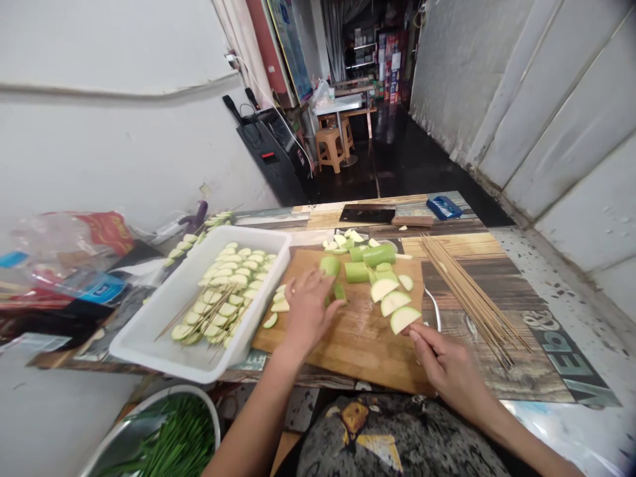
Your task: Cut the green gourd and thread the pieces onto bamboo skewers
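Observation:
My left hand (307, 306) rests on the wooden cutting board (358, 338), fingers closed round a small green vegetable piece (340, 292). Beside it lie green vegetable chunks (370, 260) and pale cut slices (395, 303). My right hand (444, 363) lies at the board's right edge, fingers curled near a slice (403, 318) and touching a thin metal tool (434, 306); whether it grips the tool is unclear. A white tray (159, 324) left of the board holds several skewered slices (226, 291).
A bundle of bamboo skewers (470, 295) lies right of the board. A cleaver (385, 215) and a blue box (444, 207) sit at the table's far edge. Plastic bags (69, 255) are piled at left. A metal bowl of green chives (171, 437) stands below the tray.

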Tool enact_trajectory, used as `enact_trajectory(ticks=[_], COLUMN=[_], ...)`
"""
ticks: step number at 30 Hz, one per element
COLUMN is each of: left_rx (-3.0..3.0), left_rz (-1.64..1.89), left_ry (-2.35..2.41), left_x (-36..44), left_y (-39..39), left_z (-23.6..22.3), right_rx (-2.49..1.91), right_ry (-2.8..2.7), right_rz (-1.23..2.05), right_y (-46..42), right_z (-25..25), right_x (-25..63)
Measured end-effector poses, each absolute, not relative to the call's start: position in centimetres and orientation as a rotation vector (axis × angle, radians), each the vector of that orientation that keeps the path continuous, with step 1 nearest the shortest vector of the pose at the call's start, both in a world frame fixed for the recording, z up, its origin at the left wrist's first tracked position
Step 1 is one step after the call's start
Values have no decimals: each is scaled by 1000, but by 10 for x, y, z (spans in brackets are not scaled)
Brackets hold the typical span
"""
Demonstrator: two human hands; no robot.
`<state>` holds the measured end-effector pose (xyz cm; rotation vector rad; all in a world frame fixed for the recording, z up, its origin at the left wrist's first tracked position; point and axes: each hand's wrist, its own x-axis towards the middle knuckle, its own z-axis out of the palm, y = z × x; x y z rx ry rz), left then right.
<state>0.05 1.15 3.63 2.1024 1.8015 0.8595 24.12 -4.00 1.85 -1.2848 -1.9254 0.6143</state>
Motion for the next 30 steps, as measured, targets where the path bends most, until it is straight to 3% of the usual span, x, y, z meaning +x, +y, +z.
enact_trajectory(ticks=[4, 18, 25, 30], left_rx=[2413, 2642, 2547, 2015], left_rz=[410, 37, 267, 825], left_ry=[1749, 1631, 1590, 1506], left_x=[2, -2, -3, 0], left_y=[18, 25, 28, 25], left_z=[29, 46, 36, 33], right_rx=[-1317, -1295, -1287, -1260], right_ry=[-1913, -1890, -1892, -1910], right_rz=[610, 690, 667, 654], right_y=[-42, -45, -45, -44], right_z=[15, 16, 15, 16], right_x=[241, 245, 244, 243])
